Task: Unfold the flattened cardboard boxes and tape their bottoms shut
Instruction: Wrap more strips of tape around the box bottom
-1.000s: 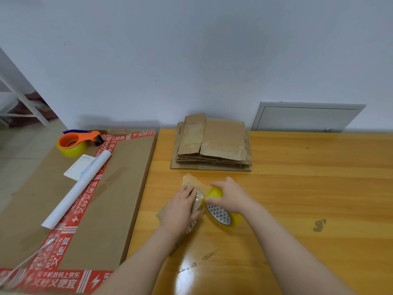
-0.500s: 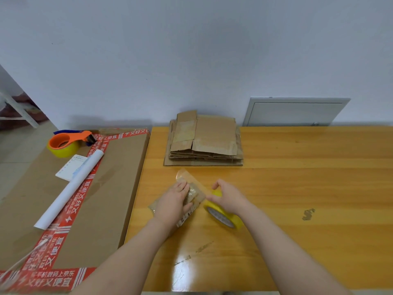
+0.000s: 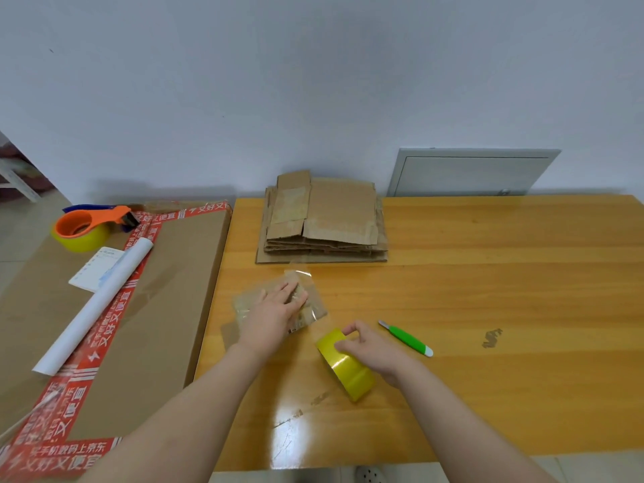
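Observation:
A small cardboard box, wrapped in clear tape, lies on the wooden table. My left hand presses flat on top of it, fingers straight. My right hand grips a yellow tape roll just right of and nearer than the box. A clear strip of tape runs from the roll toward the box. A stack of flattened cardboard boxes sits at the back of the table by the wall.
A green-handled knife lies right of my right hand. A large flat carton on the left carries an orange tape dispenser, a white paper roll and a card. A dark smudge marks the table.
My right hand has pulled the tape roll nearer and rightward, away from the box, uncovering the green knife. My left hand stays pressed on the box.

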